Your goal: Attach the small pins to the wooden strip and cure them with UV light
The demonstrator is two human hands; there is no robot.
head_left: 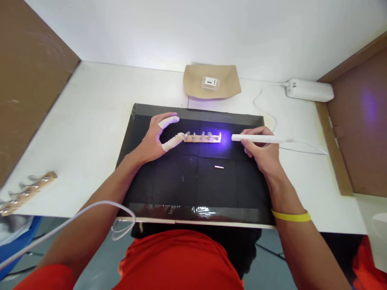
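Observation:
My right hand (266, 153) grips a white pen-shaped UV lamp (256, 138), held level and pointing left, with a thin cable trailing from its back. Violet light from it falls on the right end of a small wooden strip (198, 139). Several small clear pieces (202, 135) stand or lean along the strip. At the strip's left end rests the thumb of my left hand (155, 139). White finger covers are on that thumb and forefinger, which are spread apart with nothing between them. A short shiny rod (219, 167) lies below the strip.
Under the strip is a black taped board (181, 181) on the white table (99, 100). Behind it stands a cardboard tray (193, 90) holding a small clear box (210, 83). A white power strip (310, 90) is at right, another wooden strip (28, 193) at left. A white cable (99, 202) crosses my left forearm.

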